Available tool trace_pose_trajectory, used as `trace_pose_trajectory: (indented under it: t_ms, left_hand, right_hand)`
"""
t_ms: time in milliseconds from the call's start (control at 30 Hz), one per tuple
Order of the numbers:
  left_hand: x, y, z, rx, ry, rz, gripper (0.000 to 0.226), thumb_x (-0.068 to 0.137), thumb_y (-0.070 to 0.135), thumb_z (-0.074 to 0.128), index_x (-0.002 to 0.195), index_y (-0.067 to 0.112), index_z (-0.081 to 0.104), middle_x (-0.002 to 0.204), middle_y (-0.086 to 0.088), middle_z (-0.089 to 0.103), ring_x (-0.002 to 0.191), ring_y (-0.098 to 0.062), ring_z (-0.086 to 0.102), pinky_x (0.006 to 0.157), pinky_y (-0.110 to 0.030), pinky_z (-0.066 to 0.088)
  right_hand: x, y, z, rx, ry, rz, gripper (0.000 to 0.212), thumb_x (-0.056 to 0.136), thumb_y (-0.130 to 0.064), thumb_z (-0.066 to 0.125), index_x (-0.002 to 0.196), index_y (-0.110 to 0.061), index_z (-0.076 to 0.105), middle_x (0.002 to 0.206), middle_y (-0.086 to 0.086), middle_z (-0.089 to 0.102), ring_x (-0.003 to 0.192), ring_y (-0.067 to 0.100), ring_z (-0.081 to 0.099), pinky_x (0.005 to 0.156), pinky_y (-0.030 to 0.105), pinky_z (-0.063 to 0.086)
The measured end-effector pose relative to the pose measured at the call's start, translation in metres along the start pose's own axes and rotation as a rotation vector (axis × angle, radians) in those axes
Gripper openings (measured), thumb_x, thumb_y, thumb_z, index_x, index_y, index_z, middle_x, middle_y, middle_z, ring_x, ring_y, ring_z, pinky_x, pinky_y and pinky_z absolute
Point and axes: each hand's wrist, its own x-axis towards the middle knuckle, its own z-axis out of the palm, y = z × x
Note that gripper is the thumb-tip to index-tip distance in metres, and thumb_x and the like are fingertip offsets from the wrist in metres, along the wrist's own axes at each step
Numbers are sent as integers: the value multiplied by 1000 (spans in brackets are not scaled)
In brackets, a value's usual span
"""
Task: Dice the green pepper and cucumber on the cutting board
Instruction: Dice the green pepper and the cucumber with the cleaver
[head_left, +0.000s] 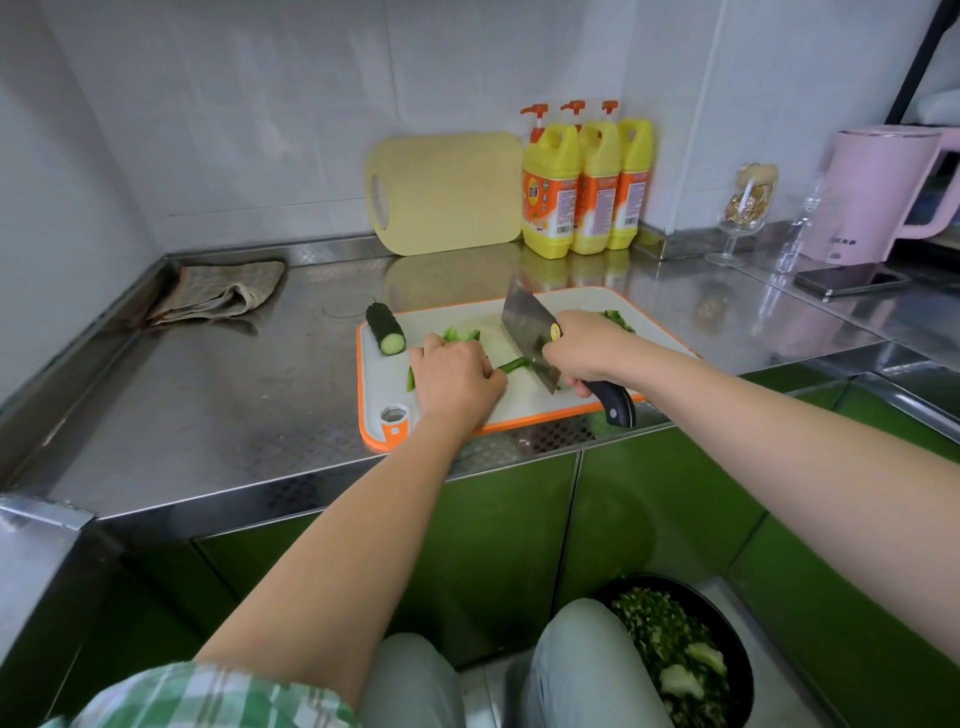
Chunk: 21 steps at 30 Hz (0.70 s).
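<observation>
My left hand (457, 379) has its fingers curled down on a green pepper strip (511, 365) on the cutting board (519, 400). My right hand (587, 353) has its fingers wrapped round the cleaver (524, 327), blade on the strip. Early going, I judge: the pepper is partly cut (more pieces lie behind both hands), and the cucumber (385, 329) at the board's far-left corner is not yet diced.

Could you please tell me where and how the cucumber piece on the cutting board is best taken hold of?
I'd grip the cucumber piece around its middle, from above, fingers on its two long flanks. It lies on its side at the cutting board's far left corner, cut face toward the person, leaving both rounded sides free.
</observation>
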Motion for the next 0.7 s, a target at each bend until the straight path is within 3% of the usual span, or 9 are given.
trace_pose_trajectory:
  t_ms: [200, 367, 500, 700]
  left_hand:
    - [0, -1, 1, -47, -14, -14, 17, 76, 31, 60, 72, 17, 69, 74, -5, 66, 93, -29, 46, 77, -37, 34]
    - [-1, -4, -1, -114, -27, -5, 10, 79, 30, 61, 70, 24, 61, 77, -4, 67, 95, -30, 47, 79, -37, 35]
    - [-1, -5, 0, -94, -11, 29, 10, 79, 29, 61, 74, 21, 64, 78, -5, 67, 95, -31, 47, 79, -38, 36]
    - [2, -6, 3, -79, 6, 57, 10, 79, 28, 60, 75, 21, 65, 78, -3, 67, 95, -30, 47, 76, -37, 33]
  right_hand:
    - [9, -5, 8, -26, -59, 52, 26, 89, 1, 40, 109, 8, 55, 79, 21, 62, 53, 26, 53, 49, 26, 44]
    - [17, 6, 21, 45, 95, 27, 17, 89, -5, 40, 102, 1, 50, 71, 17, 61, 59, 31, 59, 59, 32, 47]
    - [12, 11, 17, 64, 153, -30, 6, 89, -8, 38, 93, -7, 43, 66, 13, 57, 49, 29, 57, 49, 26, 43]
    - [5, 4, 11, -12, 32, -11, 10, 88, -2, 38, 86, -4, 47, 67, 14, 59, 44, 24, 54, 44, 22, 42]
